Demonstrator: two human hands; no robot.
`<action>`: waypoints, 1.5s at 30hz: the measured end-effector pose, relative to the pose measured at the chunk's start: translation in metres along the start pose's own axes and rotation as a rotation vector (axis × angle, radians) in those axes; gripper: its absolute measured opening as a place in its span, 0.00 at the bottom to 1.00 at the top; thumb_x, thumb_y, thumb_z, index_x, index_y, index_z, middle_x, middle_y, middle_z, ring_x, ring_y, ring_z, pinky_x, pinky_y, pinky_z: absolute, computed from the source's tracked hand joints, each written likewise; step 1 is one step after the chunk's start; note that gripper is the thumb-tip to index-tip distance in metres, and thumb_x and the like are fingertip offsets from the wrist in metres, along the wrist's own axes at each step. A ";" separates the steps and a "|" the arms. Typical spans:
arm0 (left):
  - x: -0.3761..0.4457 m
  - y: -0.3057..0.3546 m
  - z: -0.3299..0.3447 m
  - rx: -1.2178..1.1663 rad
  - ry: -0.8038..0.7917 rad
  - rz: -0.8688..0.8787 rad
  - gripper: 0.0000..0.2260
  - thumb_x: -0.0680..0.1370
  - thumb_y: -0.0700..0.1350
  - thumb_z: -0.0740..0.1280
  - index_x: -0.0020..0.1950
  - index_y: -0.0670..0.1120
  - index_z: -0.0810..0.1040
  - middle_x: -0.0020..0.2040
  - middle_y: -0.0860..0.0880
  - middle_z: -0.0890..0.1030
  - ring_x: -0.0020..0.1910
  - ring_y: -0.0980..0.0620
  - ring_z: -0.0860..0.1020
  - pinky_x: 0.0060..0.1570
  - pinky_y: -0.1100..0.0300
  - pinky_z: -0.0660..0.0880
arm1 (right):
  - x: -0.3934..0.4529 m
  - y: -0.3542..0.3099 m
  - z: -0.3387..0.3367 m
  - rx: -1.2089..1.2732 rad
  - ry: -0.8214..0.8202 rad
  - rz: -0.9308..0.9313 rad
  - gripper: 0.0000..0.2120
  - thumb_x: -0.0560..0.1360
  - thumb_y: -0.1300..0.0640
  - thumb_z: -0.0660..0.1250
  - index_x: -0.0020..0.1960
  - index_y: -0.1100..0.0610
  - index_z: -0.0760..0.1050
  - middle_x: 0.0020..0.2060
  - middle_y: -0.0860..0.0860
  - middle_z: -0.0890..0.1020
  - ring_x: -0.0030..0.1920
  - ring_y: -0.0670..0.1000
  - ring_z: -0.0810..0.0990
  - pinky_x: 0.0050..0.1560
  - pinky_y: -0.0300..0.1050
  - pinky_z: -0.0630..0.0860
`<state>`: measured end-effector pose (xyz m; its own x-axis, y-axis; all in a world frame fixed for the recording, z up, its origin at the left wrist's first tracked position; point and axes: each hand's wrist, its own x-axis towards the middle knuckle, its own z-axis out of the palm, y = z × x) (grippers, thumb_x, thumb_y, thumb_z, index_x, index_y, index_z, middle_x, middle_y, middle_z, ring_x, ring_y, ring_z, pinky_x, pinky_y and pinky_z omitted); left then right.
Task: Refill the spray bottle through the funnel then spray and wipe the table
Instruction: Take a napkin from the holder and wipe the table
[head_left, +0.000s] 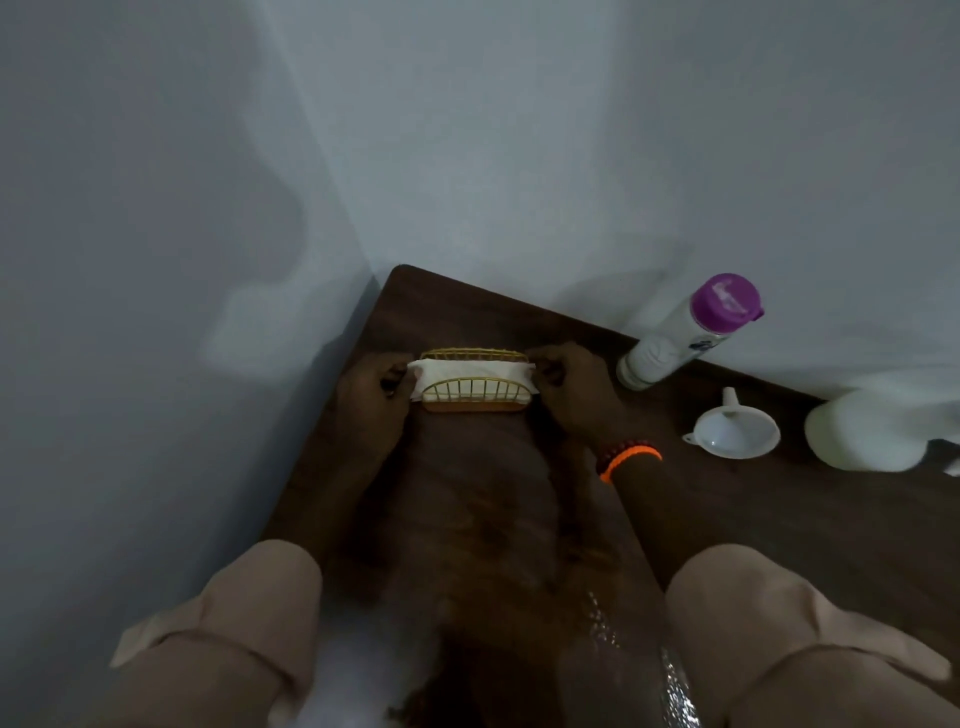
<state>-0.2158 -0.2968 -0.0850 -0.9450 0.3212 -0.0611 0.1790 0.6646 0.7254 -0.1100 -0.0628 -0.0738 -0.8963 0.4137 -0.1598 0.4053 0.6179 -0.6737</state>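
Dark table (779, 519) – two hands, left (371, 400) and right (569, 384), each grip pinching one napkin stack (467, 371).

Table (779, 519) fills the lower right of frame, its far corner pushed into the wall corner. Napkin holder (475, 397) sits frame centre on the table, tissue (467, 374) in it. My left hand (371, 400) is at its left end, my right hand (569, 387) at its right end. Right of that, against the wall: bottle (691, 332). Funnel (735, 431) lies below-right of it; spray bottle (872, 431) at the right edge.
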 end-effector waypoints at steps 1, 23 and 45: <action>0.001 -0.001 -0.001 0.008 0.002 0.002 0.11 0.80 0.49 0.70 0.59 0.45 0.83 0.55 0.46 0.84 0.54 0.49 0.81 0.54 0.59 0.75 | 0.001 -0.002 0.001 -0.010 -0.003 0.003 0.14 0.77 0.59 0.70 0.62 0.58 0.81 0.55 0.56 0.82 0.53 0.53 0.81 0.56 0.49 0.79; -0.008 0.038 -0.043 0.010 0.016 0.491 0.05 0.80 0.41 0.69 0.52 0.43 0.84 0.49 0.47 0.83 0.49 0.51 0.80 0.51 0.54 0.79 | -0.018 -0.011 -0.014 0.078 0.104 0.022 0.05 0.76 0.63 0.70 0.49 0.55 0.81 0.50 0.50 0.82 0.45 0.41 0.75 0.43 0.26 0.67; -0.073 0.107 -0.088 -0.406 -0.119 0.247 0.04 0.81 0.43 0.69 0.51 0.43 0.81 0.52 0.47 0.83 0.51 0.56 0.82 0.39 0.67 0.78 | -0.111 -0.061 -0.072 0.324 -0.042 -0.144 0.05 0.77 0.58 0.72 0.49 0.58 0.84 0.44 0.51 0.86 0.44 0.44 0.83 0.44 0.37 0.78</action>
<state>-0.1518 -0.3084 0.0574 -0.8457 0.5268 0.0852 0.2497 0.2496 0.9356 -0.0218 -0.0978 0.0370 -0.9494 0.3057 -0.0714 0.2019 0.4207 -0.8844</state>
